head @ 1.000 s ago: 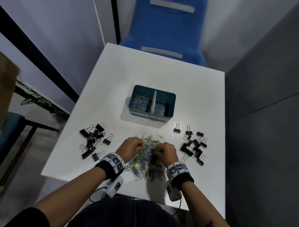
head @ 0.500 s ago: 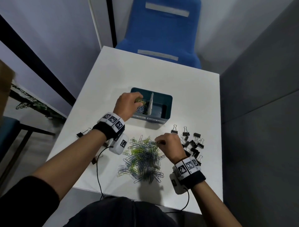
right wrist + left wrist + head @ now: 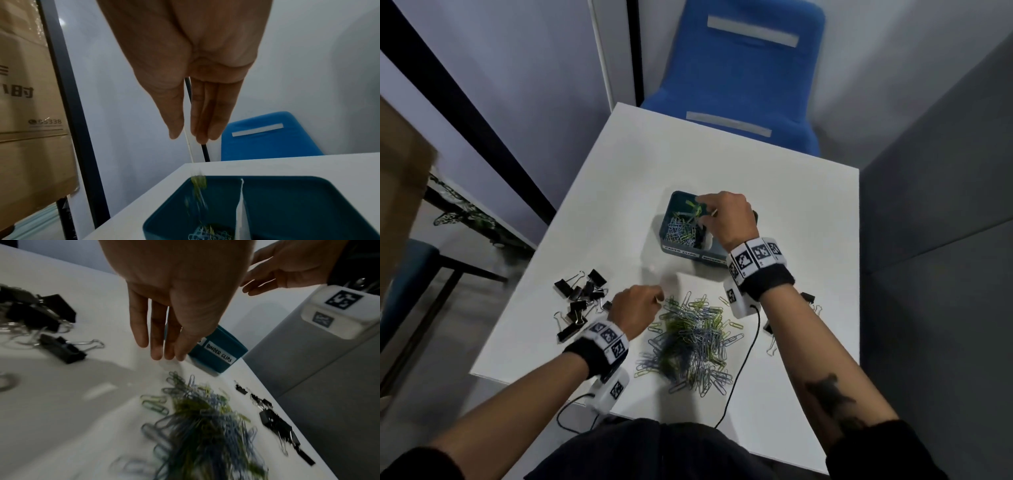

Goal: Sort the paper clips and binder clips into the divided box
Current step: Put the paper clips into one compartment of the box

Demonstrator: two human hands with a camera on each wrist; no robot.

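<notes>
Head view: the right hand (image 3: 726, 219) hovers over the left compartment of the teal divided box (image 3: 671, 219) at frame centre, fingers straight and held together, gripping nothing; blurred green paper clips (image 3: 198, 185) fall beneath it. The left hand (image 3: 635, 310), fingers extended and empty, hangs just left of the loose paper clip pile (image 3: 691, 342) on the white table (image 3: 791, 205). Black binder clips (image 3: 580, 301) lie at lower left, more (image 3: 275, 421) at the pile's right.
</notes>
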